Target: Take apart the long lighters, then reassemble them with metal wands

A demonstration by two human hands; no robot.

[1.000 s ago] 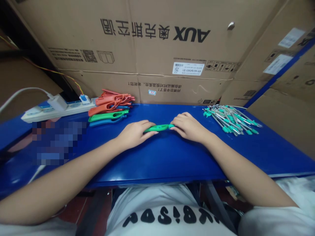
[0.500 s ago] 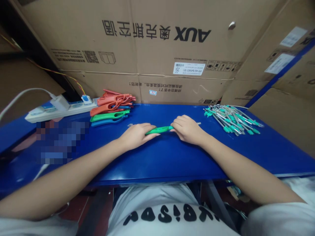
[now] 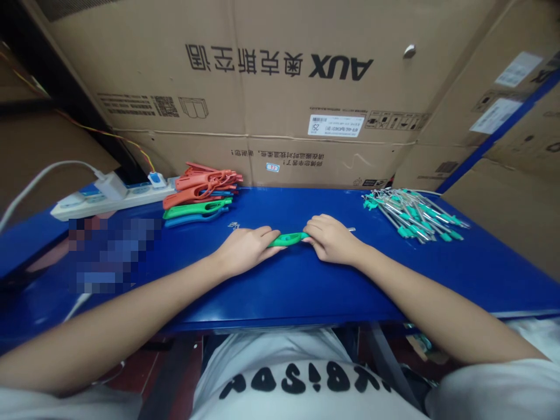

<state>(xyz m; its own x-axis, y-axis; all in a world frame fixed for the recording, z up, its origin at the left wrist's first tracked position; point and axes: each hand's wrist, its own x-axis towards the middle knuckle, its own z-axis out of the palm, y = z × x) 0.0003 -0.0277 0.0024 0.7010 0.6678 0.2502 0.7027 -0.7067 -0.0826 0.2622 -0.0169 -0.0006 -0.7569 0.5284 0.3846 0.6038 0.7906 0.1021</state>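
Above the middle of the table my left hand [image 3: 245,251] is closed round one end of a green plastic handle [image 3: 287,239], shaped like that of a long-nose lighter. My right hand [image 3: 332,240] is closed at the handle's other end, round a thin metal tube [image 3: 351,229] whose tip sticks out past the fingers. Handle and tube lie in one line between the hands. How far the tube sits inside the handle is hidden by my right fingers. A few small pale pieces [image 3: 234,226] lie beyond my left hand.
At the back left is a stack of red, green and blue handles [image 3: 201,186], beside a white power strip [image 3: 114,199] with plugs and cables. Metal tubes with teal ends [image 3: 413,213] are piled at the back right. A cardboard wall [image 3: 280,105] closes off the blue table's [image 3: 297,286] back.
Both hands have come slightly lower in view with the handle. The handle has turned a little, its side opening now showing, and the teal tube end at my right fingers is less visible.
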